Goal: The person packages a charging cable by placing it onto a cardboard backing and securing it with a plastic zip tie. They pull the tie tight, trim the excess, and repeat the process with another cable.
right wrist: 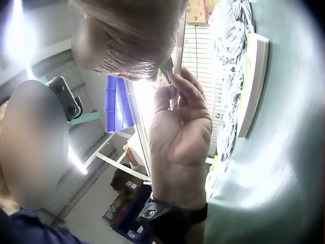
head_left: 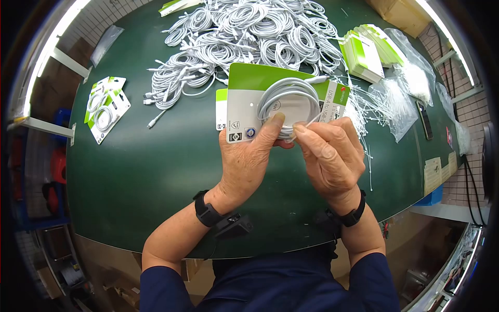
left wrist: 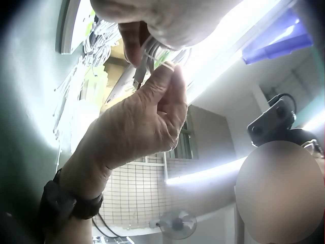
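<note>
A green and white printed card (head_left: 240, 106) is held up over the table, with a coiled white cable (head_left: 291, 83) lying against its face. The left hand (head_left: 244, 161) grips card and coil at the lower edge, thumb on the coil. Beside it, the right hand (head_left: 332, 156) pinches a thin white tie (head_left: 313, 121) at the coil's lower right. In the left wrist view, the right hand (left wrist: 134, 119) holds the tie between thumb and finger near the cable (left wrist: 139, 73). The left hand (right wrist: 180, 132) shows its fingers around the card's edge in the right wrist view.
A large heap of coiled white cables (head_left: 249, 31) covers the back of the green table (head_left: 130, 182). Stacked cards (head_left: 364, 57), loose white ties (head_left: 374, 106) and a phone (head_left: 424, 119) lie at the right. Two carded coils (head_left: 106, 109) lie at the left.
</note>
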`<state>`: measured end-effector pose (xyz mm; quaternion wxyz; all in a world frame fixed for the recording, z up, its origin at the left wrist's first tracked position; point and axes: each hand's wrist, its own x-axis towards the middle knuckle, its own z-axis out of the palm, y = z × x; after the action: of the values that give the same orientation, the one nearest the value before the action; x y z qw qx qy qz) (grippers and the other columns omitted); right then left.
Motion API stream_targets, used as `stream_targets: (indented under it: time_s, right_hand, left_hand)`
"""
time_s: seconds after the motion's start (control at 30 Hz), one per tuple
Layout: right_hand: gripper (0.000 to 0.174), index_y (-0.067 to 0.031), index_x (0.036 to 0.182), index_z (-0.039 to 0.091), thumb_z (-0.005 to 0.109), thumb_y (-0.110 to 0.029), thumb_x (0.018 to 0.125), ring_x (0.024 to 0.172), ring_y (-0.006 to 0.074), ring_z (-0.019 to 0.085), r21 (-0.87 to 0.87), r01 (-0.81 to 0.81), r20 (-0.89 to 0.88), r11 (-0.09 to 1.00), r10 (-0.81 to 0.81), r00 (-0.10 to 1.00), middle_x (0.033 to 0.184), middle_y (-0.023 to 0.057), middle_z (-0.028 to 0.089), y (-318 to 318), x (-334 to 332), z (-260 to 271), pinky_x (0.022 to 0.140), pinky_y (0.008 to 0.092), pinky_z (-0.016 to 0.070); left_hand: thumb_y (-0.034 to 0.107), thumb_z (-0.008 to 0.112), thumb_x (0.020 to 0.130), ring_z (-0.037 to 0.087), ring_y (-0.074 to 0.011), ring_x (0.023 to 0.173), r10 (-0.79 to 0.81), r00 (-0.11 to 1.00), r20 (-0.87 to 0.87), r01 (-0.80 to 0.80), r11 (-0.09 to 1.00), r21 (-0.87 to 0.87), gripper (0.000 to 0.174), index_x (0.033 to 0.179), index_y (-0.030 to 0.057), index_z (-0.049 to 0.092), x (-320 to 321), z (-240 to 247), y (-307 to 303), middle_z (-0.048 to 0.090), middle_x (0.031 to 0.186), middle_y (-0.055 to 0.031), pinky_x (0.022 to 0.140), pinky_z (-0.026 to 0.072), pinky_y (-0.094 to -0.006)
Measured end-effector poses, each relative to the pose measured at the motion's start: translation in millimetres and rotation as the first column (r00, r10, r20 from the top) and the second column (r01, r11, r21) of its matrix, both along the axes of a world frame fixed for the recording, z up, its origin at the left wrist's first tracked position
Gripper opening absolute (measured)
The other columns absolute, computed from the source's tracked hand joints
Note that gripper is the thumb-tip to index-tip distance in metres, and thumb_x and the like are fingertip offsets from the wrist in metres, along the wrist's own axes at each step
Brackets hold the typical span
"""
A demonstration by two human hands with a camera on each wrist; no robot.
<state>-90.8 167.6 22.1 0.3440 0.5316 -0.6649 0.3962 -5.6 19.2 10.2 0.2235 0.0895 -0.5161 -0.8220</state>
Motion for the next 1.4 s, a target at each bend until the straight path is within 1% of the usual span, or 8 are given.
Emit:
stream_targets:
  time_s: [0.07, 0.1, 0.23, 0.4, 0.5, 0.87, 1.2, 1.4]
  right_hand:
    - [0.048, -0.0077, 0.114, 0.079, 0.086, 0.003, 0.067, 0.076, 0.0207, 0.064, 0.052, -0.017, 0.022, 0.999, 0.016, 1.000, 0.100, 0.0054, 0.073, 6.5, 1.4, 1.2, 0.064, 0.0318, 0.0523]
    - [0.049, -0.0086, 0.114, 0.079, 0.087, 0.002, 0.067, 0.076, 0.0204, 0.064, 0.077, -0.026, 0.034, 0.997, 0.023, 0.999, 0.101, 0.0049, 0.073, 8.5, 2.1, 1.6, 0.065, 0.0315, 0.0526]
    - [0.047, -0.0099, 0.113, 0.079, 0.087, 0.000, 0.067, 0.083, 0.0203, 0.067, 0.057, -0.079, -0.049, 0.995, 0.081, 0.995, 0.105, 0.0035, 0.072, 7.5, 0.1, 2.6, 0.068, 0.0305, 0.0531]
    - [0.046, -0.0116, 0.114, 0.079, 0.086, -0.002, 0.069, 0.091, 0.0200, 0.070, 0.065, -0.096, -0.013, 0.993, 0.098, 0.995, 0.111, 0.0031, 0.074, 12.1, 7.4, 2.9, 0.072, 0.0323, 0.0526]
    - [0.045, -0.0130, 0.113, 0.079, 0.086, -0.003, 0.070, 0.088, 0.0190, 0.069, 0.098, -0.060, -0.065, 0.993, 0.066, 0.996, 0.113, 0.0025, 0.076, 14.8, 8.6, 5.5, 0.072, 0.0327, 0.0512]
    - [0.040, -0.0136, 0.110, 0.079, 0.086, -0.002, 0.072, 0.083, 0.0183, 0.067, 0.036, -0.051, 0.011, 0.998, 0.051, 0.999, 0.106, 0.0017, 0.078, 12.7, 9.6, -0.6, 0.069, 0.0314, 0.0494]
    - [0.038, -0.0125, 0.109, 0.079, 0.086, -0.001, 0.073, 0.081, 0.0187, 0.067, 0.032, -0.041, -0.002, 0.999, 0.041, 0.999, 0.105, 0.0024, 0.078, 11.6, 8.5, -0.7, 0.067, 0.0307, 0.0498]
    - [0.039, -0.0119, 0.109, 0.079, 0.086, -0.001, 0.072, 0.081, 0.0188, 0.066, 0.027, -0.052, 0.029, 0.998, 0.051, 0.998, 0.104, 0.0025, 0.078, 10.4, 9.3, -3.6, 0.067, 0.0308, 0.0497]
  left_hand:
    - [0.009, 0.073, 0.101, 0.075, -0.0146, 0.079, 0.047, 0.999, -0.012, -0.047, 0.998, 0.033, 0.021, 0.118, -0.0035, 0.069, -0.9, 3.3, 4.0, 0.076, 0.102, -0.0100, 0.067, 0.0640, -0.0277]
    - [0.009, 0.074, 0.101, 0.075, -0.0144, 0.079, 0.045, 0.999, -0.016, -0.045, 0.998, 0.035, 0.021, 0.118, -0.0035, 0.069, -0.5, 2.5, 4.1, 0.076, 0.101, -0.0099, 0.067, 0.0638, -0.0276]
    - [0.008, 0.075, 0.100, 0.074, -0.0135, 0.079, 0.050, 0.998, -0.038, -0.047, 0.997, 0.059, 0.021, 0.117, -0.0032, 0.069, -0.4, 2.1, 5.0, 0.076, 0.100, -0.0093, 0.068, 0.0632, -0.0274]
    - [0.008, 0.075, 0.100, 0.074, -0.0126, 0.081, 0.043, 0.998, -0.052, -0.039, 0.997, 0.063, 0.021, 0.118, -0.0026, 0.070, 1.3, 5.4, 4.4, 0.076, 0.101, -0.0086, 0.068, 0.0627, -0.0271]
    - [0.008, 0.075, 0.100, 0.073, -0.0120, 0.082, 0.047, 0.998, -0.048, -0.043, 0.996, 0.079, 0.022, 0.118, -0.0025, 0.070, 1.9, 7.1, 5.9, 0.076, 0.101, -0.0085, 0.068, 0.0626, -0.0271]
    - [0.009, 0.075, 0.100, 0.072, -0.0111, 0.080, 0.027, 1.000, -0.006, -0.027, 0.999, 0.022, 0.023, 0.118, -0.0036, 0.070, 3.3, 4.7, 2.3, 0.076, 0.100, -0.0080, 0.068, 0.0630, -0.0277]
    - [0.009, 0.074, 0.100, 0.073, -0.0129, 0.080, 0.028, 0.999, -0.029, -0.025, 0.996, 0.087, 0.022, 0.118, -0.0033, 0.069, 2.1, 8.3, 4.7, 0.076, 0.101, -0.0091, 0.066, 0.0633, -0.0282]
    - [0.009, 0.075, 0.100, 0.073, -0.0128, 0.080, 0.033, 0.999, -0.025, -0.031, 0.995, 0.095, 0.022, 0.118, -0.0028, 0.069, 1.0, 5.2, 4.2, 0.075, 0.101, -0.0085, 0.065, 0.0629, -0.0279]
